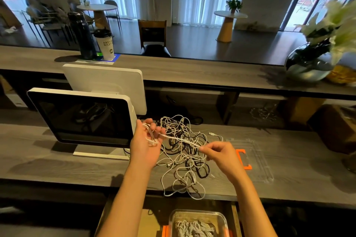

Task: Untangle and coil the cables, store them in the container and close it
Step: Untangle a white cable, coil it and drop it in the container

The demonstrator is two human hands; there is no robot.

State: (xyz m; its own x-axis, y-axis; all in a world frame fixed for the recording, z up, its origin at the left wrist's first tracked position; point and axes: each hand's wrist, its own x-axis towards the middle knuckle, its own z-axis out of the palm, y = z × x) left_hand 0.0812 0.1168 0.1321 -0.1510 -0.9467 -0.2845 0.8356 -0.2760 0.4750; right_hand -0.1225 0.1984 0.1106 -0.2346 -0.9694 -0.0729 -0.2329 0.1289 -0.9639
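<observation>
While the bulk of the job still lay ahead of you, some of it was already done: the clear container (198, 223) sat in the open drawer below the desk edge with white coiled cables (194, 228) inside it, and its transparent lid (256, 159), with the orange latch, lay flat on the desk (57, 163) to the right of the pile, off the box. Between your forearms the tangle of cables (183, 152), white and black strands looped through each other, was spread on the desk, with a few white loops hanging over the near edge. Your left hand (147, 144) was raised palm-up beside the monitor (81, 117), its fingers curled round a few turns of a white cable (181, 139), so a coil seemed to be just begun there. Your right hand (219, 153) pinched the same cable between thumb and fingertips a little along its length, holding the stretch between the hands taut above the heap. I judged that this cable was only partly freed, since the rest of it ran back into the knot. The black cables looked untouched. What remained, then, was most of the untangling, the coiling, the storing, and setting the lid on.
</observation>
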